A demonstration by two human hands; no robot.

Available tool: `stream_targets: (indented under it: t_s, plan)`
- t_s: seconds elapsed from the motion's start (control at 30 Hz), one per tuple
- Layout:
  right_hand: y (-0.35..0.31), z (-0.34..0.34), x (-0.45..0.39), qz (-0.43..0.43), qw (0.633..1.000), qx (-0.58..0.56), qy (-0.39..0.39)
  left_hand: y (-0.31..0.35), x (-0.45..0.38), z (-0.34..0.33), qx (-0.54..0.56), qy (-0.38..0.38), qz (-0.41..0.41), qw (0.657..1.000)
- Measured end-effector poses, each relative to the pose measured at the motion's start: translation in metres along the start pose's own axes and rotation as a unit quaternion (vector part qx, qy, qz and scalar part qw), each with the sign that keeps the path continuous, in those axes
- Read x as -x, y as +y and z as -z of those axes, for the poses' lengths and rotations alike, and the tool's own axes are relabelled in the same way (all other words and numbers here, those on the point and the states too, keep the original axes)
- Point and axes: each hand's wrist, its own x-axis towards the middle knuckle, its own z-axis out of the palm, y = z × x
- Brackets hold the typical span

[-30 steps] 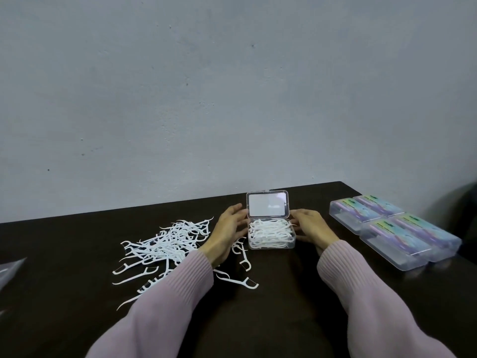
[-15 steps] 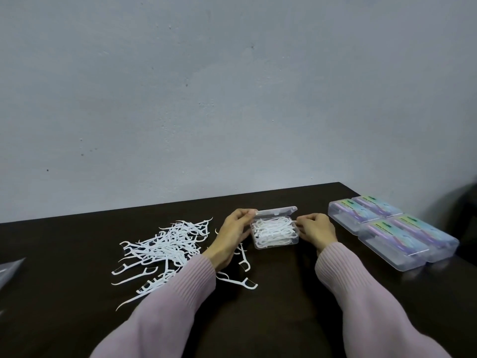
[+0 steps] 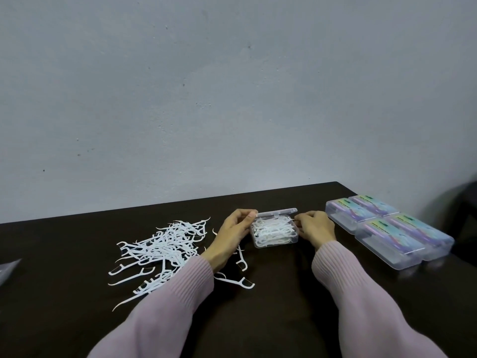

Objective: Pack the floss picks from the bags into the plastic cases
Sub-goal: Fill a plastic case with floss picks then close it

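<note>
Grey plaster wall (image 3: 232,99) behind, dark brown surface (image 3: 271,319) in front of it. Pink ribbed sleeves (image 3: 180,293) on both arms.

Four closed plastic cases (image 3: 387,228) with coloured labels sit in a two-by-two block on the surface, just beyond the right hand's (image 3: 316,229) knuckles and apart from them.

Loose pile of white floss picks (image 3: 165,246) lies on the surface outboard of the left hand (image 3: 233,235), with a few strays under and just behind the left wrist, one (image 3: 240,281) nearest the sleeve cuff.

Clear case (image 3: 275,232) sits between the two hands, filled with floss picks. Its lid (image 3: 277,212) is hinged at the far edge and tipped most of the way down, not yet shut.

Left fingers (image 3: 247,215) are curled, tips touching the lid's left corner, palm against the case's left end. Right fingers (image 3: 304,218) are curled too, tips at the case's right end near the lid corner; exact contact point too small to tell.

Corner of a clear bag (image 3: 7,270) at the frame edge, well apart from the left fingers.
</note>
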Motion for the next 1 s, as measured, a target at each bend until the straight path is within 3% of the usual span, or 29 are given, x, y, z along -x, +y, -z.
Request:
stream_targets:
  t_s: [0.4,0.57,1.0]
  plan:
    - [0.000,0.003,-0.002,-0.020,0.998,-0.057,-0.017,-0.004,0.003,0.007,-0.140,-0.036,-0.042,0.989]
    - [-0.002,0.005,0.004,0.024,0.997,-0.003,-0.071,-0.007,0.004,0.008,-0.188,-0.041,-0.065,0.979]
    - [-0.002,0.002,0.009,0.063,0.995,0.041,-0.063,-0.003,0.010,0.007,-0.269,-0.027,-0.112,0.956]
